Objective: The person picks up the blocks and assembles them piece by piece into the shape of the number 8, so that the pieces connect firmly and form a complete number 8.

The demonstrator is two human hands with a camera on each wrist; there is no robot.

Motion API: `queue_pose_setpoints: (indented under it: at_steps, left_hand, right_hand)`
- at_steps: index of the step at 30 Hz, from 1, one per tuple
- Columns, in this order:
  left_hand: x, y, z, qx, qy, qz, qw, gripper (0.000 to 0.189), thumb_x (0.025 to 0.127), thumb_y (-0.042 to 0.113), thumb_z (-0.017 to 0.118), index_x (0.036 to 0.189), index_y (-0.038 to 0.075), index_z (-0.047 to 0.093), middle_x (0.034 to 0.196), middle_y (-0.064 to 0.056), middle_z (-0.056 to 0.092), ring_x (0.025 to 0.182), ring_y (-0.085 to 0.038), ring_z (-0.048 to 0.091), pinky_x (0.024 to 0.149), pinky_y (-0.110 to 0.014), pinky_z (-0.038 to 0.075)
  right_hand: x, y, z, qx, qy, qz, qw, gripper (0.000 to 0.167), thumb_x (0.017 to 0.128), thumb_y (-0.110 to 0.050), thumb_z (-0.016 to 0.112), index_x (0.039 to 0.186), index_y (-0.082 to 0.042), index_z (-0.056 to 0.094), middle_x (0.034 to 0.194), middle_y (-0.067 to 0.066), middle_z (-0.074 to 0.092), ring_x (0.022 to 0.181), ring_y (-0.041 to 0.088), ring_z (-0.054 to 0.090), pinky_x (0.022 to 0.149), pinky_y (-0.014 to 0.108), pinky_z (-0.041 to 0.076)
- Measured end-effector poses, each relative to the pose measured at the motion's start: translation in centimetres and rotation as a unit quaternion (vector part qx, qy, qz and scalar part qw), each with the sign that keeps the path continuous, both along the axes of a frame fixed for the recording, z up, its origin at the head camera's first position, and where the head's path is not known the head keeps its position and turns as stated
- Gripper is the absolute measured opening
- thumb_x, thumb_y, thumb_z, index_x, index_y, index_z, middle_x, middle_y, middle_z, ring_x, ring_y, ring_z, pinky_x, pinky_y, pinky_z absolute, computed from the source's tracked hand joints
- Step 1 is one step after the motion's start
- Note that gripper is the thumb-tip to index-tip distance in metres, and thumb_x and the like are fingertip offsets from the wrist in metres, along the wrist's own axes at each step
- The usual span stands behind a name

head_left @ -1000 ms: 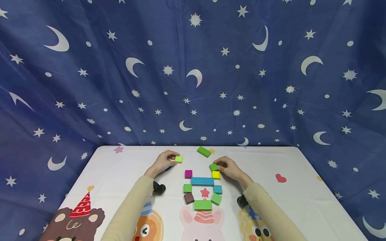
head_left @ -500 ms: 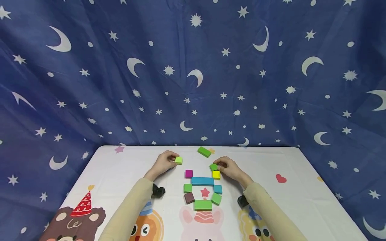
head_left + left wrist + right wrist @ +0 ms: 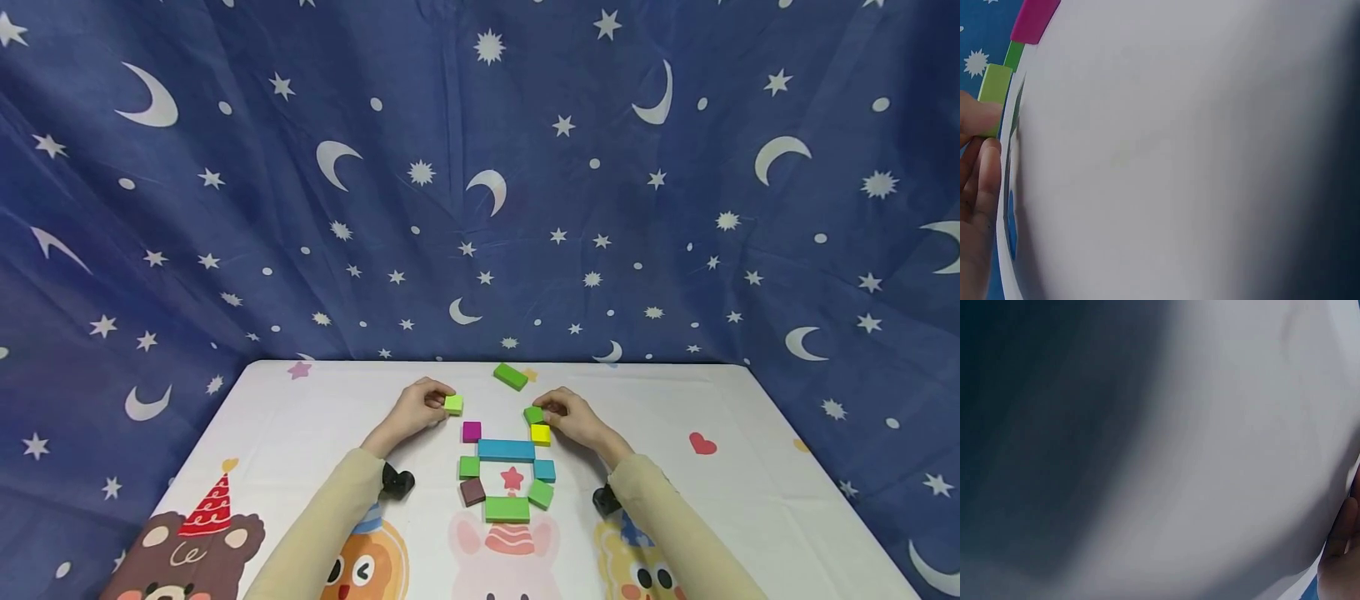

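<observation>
My left hand (image 3: 415,412) pinches a lime-green block (image 3: 453,405) between thumb and fingers, just behind and left of a magenta block (image 3: 472,432). The left wrist view also shows this lime block (image 3: 996,84) at the fingertips. On the other side, my right hand (image 3: 574,417) holds a green block (image 3: 533,415) right behind a yellow block (image 3: 540,435). Between these two sides lies a long blue block (image 3: 506,451). The right wrist view catches only part of the right hand (image 3: 1340,569), and the block is out of sight there.
Nearer me are a small green block (image 3: 468,467), a teal block (image 3: 544,472), a brown block (image 3: 472,492), a tilted green block (image 3: 541,494) and a long green block (image 3: 507,510). A loose green block (image 3: 511,377) lies near the table's back edge, before a blue curtain (image 3: 480,208).
My left hand has moved slightly right and toward me with the lime block, closer to the magenta block. The right hand and its green block stay nearly still.
</observation>
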State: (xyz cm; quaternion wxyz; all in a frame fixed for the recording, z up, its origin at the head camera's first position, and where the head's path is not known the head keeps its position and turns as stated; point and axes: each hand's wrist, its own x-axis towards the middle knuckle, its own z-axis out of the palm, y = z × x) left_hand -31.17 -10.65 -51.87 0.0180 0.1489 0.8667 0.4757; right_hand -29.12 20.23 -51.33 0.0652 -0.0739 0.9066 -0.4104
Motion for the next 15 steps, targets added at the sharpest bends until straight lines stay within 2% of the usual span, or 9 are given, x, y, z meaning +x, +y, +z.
queue_pose_setpoints:
  at_steps: [6,15]
  left_hand:
    - [0.1,0.7,0.4,-0.010,-0.012,-0.012,0.9998,0.032,0.074,-0.004,0.071,0.106,0.004,0.070,0.095,-0.007,0.060,0.083,-0.013,0.055,0.074,-0.018,0.047]
    - [-0.1,1.6,0.7,-0.023,-0.005,-0.039,0.9990,0.032,0.075,-0.004,0.071,0.106,0.005,0.071,0.094,-0.007,0.061,0.085,-0.013,0.055,0.077,-0.022,0.049]
  right_hand:
    - [0.0,0.1,0.1,-0.002,0.002,0.004,1.0000,0.026,0.091,-0.001,0.056,0.112,-0.009,0.069,0.108,0.007,0.059,0.094,0.018,0.049,0.087,0.033,0.043]
    - [0.0,-0.1,0.1,-0.004,-0.002,0.000,1.0000,0.025,0.090,0.000,0.057,0.111,-0.010,0.069,0.106,0.007,0.059,0.092,0.018,0.048,0.085,0.032,0.041]
